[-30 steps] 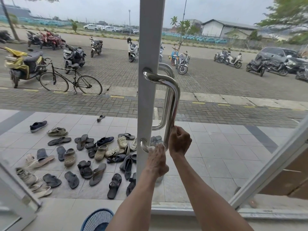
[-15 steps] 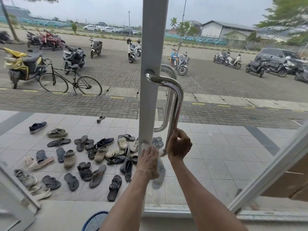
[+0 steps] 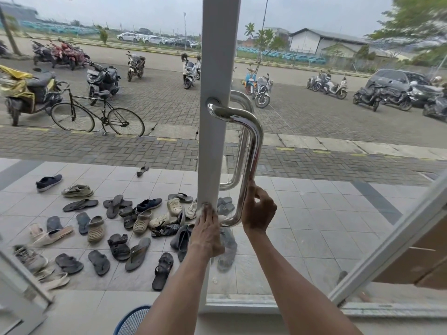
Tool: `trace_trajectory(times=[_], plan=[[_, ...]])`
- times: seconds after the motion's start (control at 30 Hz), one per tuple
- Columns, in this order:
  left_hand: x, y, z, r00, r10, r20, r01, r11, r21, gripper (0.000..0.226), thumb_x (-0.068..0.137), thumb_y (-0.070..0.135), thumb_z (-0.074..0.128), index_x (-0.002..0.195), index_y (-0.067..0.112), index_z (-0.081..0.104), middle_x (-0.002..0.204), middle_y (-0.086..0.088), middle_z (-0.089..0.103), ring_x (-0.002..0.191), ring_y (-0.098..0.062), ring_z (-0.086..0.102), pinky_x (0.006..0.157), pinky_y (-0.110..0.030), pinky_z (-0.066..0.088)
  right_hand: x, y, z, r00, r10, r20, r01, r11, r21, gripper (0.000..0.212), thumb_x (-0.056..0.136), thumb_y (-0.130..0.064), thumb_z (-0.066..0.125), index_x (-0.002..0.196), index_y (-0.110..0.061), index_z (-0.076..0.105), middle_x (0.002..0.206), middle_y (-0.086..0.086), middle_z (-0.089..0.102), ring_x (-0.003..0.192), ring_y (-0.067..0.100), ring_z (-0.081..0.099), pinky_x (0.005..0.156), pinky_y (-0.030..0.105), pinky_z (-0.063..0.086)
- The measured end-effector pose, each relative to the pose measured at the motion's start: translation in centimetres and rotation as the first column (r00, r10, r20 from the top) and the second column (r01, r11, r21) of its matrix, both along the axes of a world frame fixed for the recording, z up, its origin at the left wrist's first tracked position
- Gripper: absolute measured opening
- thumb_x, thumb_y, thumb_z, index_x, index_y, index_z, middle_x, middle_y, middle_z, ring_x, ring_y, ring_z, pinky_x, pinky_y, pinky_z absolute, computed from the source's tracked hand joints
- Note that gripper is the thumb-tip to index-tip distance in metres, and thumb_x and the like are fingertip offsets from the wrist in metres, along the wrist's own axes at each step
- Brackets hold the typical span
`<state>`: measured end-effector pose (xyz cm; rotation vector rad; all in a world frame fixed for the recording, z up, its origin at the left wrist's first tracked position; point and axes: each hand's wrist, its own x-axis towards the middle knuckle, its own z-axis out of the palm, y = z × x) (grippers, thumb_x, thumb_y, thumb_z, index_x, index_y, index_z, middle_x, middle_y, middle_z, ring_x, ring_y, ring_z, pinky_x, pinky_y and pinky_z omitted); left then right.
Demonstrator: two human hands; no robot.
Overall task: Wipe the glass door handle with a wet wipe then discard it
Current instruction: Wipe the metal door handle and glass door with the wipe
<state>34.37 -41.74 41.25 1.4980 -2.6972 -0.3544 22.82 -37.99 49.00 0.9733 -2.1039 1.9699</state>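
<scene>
A polished steel D-shaped handle (image 3: 251, 146) is bolted to the white door stile (image 3: 216, 68) of a glass door. My left hand (image 3: 208, 234) presses a white wet wipe (image 3: 201, 211) against the stile at the handle's lower mount; only a sliver of the wipe shows under the fingers. My right hand (image 3: 258, 209) grips the lower part of the handle's vertical bar, just above the bottom bend. A second handle (image 3: 238, 151) shows on the far side of the glass.
A blue mesh bin rim (image 3: 131, 320) sits at the bottom edge, left of my arms. Through the glass lie several sandals and shoes (image 3: 116, 223) on a tiled porch, with a bicycle (image 3: 96, 114) and parked motorbikes beyond. A slanted white frame (image 3: 387, 243) stands at right.
My left hand with the wipe has slid up from below the lower mount onto the stile beside it. My right hand stays on the bar. The camera has drifted slightly.
</scene>
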Motion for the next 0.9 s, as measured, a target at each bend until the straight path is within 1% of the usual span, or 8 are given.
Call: trace_trajectory(times=[0.17,0.37,0.47,0.57,0.67,0.7,0.77,0.9], plan=[[-0.5,2.0,-2.3,0.991,-0.130,-0.007,0.129,0.987,-0.099,0.108,0.087,0.030,0.062,0.158,0.002,-0.015,0.168,-0.013,-0.017,0.156,-0.024,-0.017,0.129,-0.038,-0.002,0.1,-0.2,-0.2,1.000,-0.027,-0.014,0.027,1.000,-0.002,0.038,0.097,-0.043,0.054,0.084,-0.016,0.078,0.080,-0.003,0.076,0.076,0.013,0.069,0.067,0.024,0.048],[-0.9,0.1,-0.6,0.984,0.100,-0.151,-0.093,0.994,0.048,0.103,0.089,0.017,0.059,0.155,-0.003,-0.018,0.167,-0.019,-0.019,0.156,-0.029,-0.016,0.129,-0.039,-0.003,-0.3,-0.3,-0.4,0.999,-0.026,-0.044,0.027,0.999,0.027,0.044,0.095,-0.048,0.050,0.083,-0.017,0.078,0.077,-0.003,0.076,0.075,0.014,0.069,0.066,0.024,0.046],[-1.4,0.0,-0.2,0.899,0.250,-0.359,-0.177,0.958,0.224,0.104,0.092,0.018,0.060,0.155,-0.002,-0.021,0.166,-0.019,-0.019,0.156,-0.031,-0.013,0.129,-0.038,0.000,-0.6,-0.3,-0.4,0.998,-0.019,-0.056,0.021,0.999,0.030,0.051,0.095,-0.054,0.045,0.083,-0.016,0.078,0.076,-0.001,0.075,0.075,0.015,0.068,0.065,0.025,0.045],[-1.9,1.6,-1.1,0.675,0.398,-0.621,-0.177,0.905,0.387,0.100,0.088,0.008,0.062,0.158,0.003,-0.009,0.166,-0.013,0.009,0.152,-0.025,0.016,0.124,-0.026,0.012,-0.6,-0.3,-0.4,0.997,-0.014,-0.077,0.017,0.999,0.039,0.059,0.095,-0.058,0.039,0.083,-0.016,0.078,0.075,0.001,0.075,0.074,0.018,0.068,0.064,0.025,0.043],[-2.6,3.3,-1.6,0.334,0.536,-0.775,-0.187,0.844,0.503,0.066,0.077,0.000,0.059,0.138,0.018,0.041,0.108,-0.007,0.053,0.101,-0.023,0.052,0.090,-0.032,0.047,-0.1,-0.4,-0.2,0.997,-0.035,-0.066,0.037,0.999,0.032,0.061,0.095,-0.059,0.037,0.080,-0.016,0.077,0.073,0.002,0.075,0.071,0.018,0.067,0.061,0.023,0.038],[-2.8,3.7,-1.4,0.195,0.593,-0.781,-0.135,0.805,0.577,0.048,0.070,0.000,0.057,0.113,0.020,0.052,0.091,-0.005,0.054,0.087,-0.024,0.053,0.077,-0.033,0.049,-0.1,-0.5,-0.3,0.997,-0.047,-0.067,0.049,0.998,0.028,0.060,0.096,-0.058,0.038,0.080,-0.016,0.077,0.073,0.002,0.075,0.070,0.018,0.067,0.061,0.023,0.036],[-2.8,3.8,-1.0,-0.072,0.702,-0.709,0.052,0.712,0.700,0.027,0.052,0.002,0.050,0.076,0.014,0.047,0.070,-0.005,0.049,0.068,-0.023,0.046,0.061,-0.031,0.043,0.1,-0.6,-0.3,0.995,-0.070,-0.071,0.072,0.997,0.025,0.053,0.097,-0.052,0.043,0.081,-0.016,0.078,0.073,0.003,0.075,0.071,0.020,0.067,0.060,0.022,0.033],[-1.5,1.1,0.7,-0.303,0.816,-0.492,0.299,0.571,0.764,0.017,0.068,-0.005,0.044,0.070,0.009,0.054,0.064,-0.006,0.055,0.066,-0.020,0.048,0.064,-0.030,0.041,0.0,-0.5,-0.4,0.996,-0.056,-0.076,0.057,0.998,0.013,0.045,0.096,-0.047,0.048,0.085,-0.016,0.079,0.078,0.002,0.076,0.074,0.019,0.068,0.061,0.022,0.036]])
